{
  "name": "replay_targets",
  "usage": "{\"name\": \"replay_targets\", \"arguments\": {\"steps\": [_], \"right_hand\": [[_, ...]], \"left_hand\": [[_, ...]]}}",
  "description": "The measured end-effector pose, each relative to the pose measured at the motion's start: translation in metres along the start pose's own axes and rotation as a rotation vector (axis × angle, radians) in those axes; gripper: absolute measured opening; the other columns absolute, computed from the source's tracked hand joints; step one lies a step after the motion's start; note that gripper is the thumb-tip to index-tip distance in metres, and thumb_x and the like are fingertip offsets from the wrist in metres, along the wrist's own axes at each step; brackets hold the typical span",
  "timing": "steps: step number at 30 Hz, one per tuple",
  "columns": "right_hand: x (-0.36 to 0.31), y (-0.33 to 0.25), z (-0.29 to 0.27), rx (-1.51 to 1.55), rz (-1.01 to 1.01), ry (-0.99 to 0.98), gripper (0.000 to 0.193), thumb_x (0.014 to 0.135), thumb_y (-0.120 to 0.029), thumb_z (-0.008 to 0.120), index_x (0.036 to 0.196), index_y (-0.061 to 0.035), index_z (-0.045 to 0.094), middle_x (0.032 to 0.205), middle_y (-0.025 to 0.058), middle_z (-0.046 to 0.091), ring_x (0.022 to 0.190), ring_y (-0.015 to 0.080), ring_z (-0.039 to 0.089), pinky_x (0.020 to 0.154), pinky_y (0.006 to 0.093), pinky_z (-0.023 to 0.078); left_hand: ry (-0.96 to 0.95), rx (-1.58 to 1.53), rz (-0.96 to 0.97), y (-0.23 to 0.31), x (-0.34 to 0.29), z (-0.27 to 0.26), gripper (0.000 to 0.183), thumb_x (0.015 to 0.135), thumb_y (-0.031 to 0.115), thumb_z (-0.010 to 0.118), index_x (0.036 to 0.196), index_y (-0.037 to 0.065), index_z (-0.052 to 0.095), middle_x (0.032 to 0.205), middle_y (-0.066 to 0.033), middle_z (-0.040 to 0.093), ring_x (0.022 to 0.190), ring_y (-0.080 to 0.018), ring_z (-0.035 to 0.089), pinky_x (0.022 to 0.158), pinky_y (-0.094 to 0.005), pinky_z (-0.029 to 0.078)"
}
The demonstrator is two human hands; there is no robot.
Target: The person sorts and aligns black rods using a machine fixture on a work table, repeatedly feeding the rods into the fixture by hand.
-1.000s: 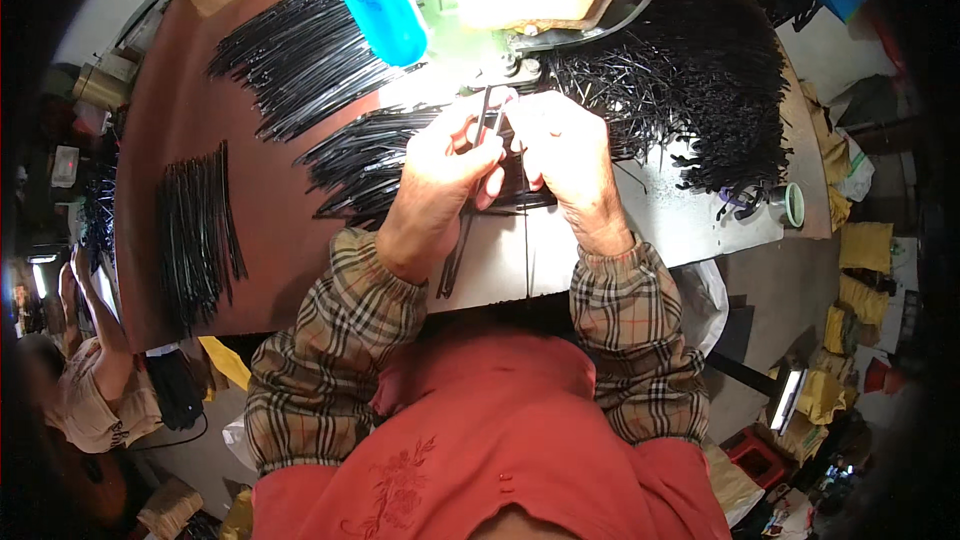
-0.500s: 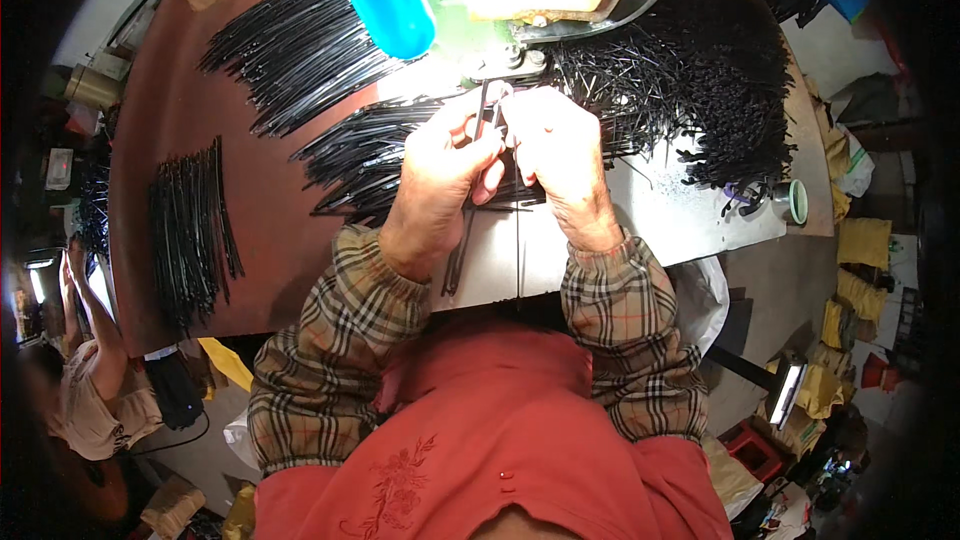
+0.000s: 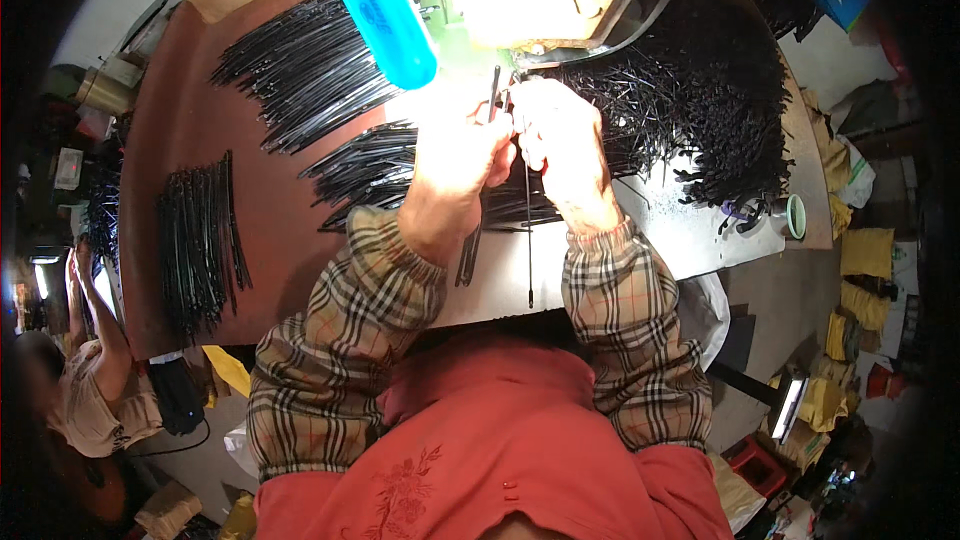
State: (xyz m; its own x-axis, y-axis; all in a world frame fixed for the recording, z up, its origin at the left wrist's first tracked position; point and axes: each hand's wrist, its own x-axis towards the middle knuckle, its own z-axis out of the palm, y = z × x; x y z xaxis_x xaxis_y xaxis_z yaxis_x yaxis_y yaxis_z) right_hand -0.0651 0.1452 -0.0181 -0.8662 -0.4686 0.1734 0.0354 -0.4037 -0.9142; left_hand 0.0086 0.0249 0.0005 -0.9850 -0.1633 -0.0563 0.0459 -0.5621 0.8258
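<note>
My left hand [image 3: 450, 175] is closed around a few thin black strips [image 3: 467, 265], whose lower ends hang toward the table's front edge. One strip sticks up past its thumb. Close beside it, my right hand [image 3: 568, 145] pinches a long, thin black strip [image 3: 530, 250] that runs straight down toward me. Both hands meet under the bright lamp of a green machine [image 3: 540, 10], where glare washes out the fingertips. Behind my left wrist lies a bundle of black strips [image 3: 365, 160]. A heap of black strips [image 3: 720, 90] spreads beyond my right hand.
More strips lie in a far-left bundle [image 3: 300, 70] and a near-left bundle [image 3: 200, 250] on the brown table covering [image 3: 275, 225]. A blue bottle-shaped thing [image 3: 385, 20] stands by the machine. At right is a pale green cup [image 3: 795, 217]. Another person [image 3: 100, 380] works at left.
The whole view has shifted slightly, so the table sits lower in it. Both hands have moved a little toward the machine, still holding their strips.
</note>
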Motion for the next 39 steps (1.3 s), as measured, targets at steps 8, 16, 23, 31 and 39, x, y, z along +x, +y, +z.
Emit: {"name": "replay_targets", "arguments": {"steps": [8, 16, 23, 31, 39], "right_hand": [[0.009, 0.004, -0.005, 0.006, 0.021, 0.030, 0.017, 0.089, -0.015, 0.057, 0.092, -0.0002, 0.064, 0.069, -0.0024, 0.057, 0.053, 0.0016, 0.042, 0.046, 0.0183, 0.033], [0.013, 0.002, -0.008, -0.029, 0.100, -0.033, 0.028, 0.081, -0.017, 0.053, 0.097, 0.0060, 0.060, 0.068, 0.0049, 0.055, 0.046, 0.0081, 0.043, 0.043, 0.0206, 0.036], [0.014, 0.002, -0.009, -0.050, 0.090, -0.005, 0.028, 0.081, -0.018, 0.053, 0.097, 0.0043, 0.060, 0.069, 0.0042, 0.055, 0.045, 0.0076, 0.043, 0.042, 0.0200, 0.035], [0.015, 0.005, -0.012, -0.025, 0.023, -0.100, 0.027, 0.087, -0.023, 0.054, 0.094, 0.0021, 0.061, 0.069, 0.0022, 0.054, 0.051, 0.0073, 0.045, 0.046, 0.0194, 0.035], [-0.004, 0.008, -0.004, -0.078, 0.073, -0.024, 0.020, 0.092, -0.008, 0.051, 0.101, 0.0071, 0.061, 0.079, 0.0058, 0.060, 0.067, 0.0126, 0.059, 0.062, 0.0246, 0.049]], "left_hand": [[0.004, -0.025, 0.018, -0.004, 0.010, -0.001, 0.025, 0.083, 0.004, 0.064, 0.105, 0.006, 0.052, 0.088, -0.0036, 0.057, 0.070, -0.0100, 0.053, 0.056, -0.0211, 0.038], [-0.078, -0.002, 0.056, 0.002, 0.010, 0.001, 0.022, 0.086, 0.007, 0.061, 0.107, 0.002, 0.055, 0.085, -0.0061, 0.058, 0.067, -0.0119, 0.055, 0.053, -0.0226, 0.042], [0.117, 0.094, -0.125, 0.015, -0.022, 0.004, 0.016, 0.090, 0.010, 0.057, 0.099, -0.003, 0.058, 0.077, -0.0080, 0.058, 0.055, -0.0129, 0.056, 0.046, -0.0242, 0.044], [0.098, 0.342, -0.313, 0.025, -0.043, -0.013, 0.026, 0.088, 0.010, 0.059, 0.110, -0.005, 0.060, 0.072, -0.0057, 0.057, 0.047, -0.0086, 0.049, 0.039, -0.0202, 0.035], [0.162, 0.241, -0.251, 0.014, -0.044, -0.008, 0.017, 0.089, 0.009, 0.057, 0.100, -0.004, 0.061, 0.069, -0.0049, 0.057, 0.043, -0.0074, 0.048, 0.037, -0.0205, 0.033]]}}
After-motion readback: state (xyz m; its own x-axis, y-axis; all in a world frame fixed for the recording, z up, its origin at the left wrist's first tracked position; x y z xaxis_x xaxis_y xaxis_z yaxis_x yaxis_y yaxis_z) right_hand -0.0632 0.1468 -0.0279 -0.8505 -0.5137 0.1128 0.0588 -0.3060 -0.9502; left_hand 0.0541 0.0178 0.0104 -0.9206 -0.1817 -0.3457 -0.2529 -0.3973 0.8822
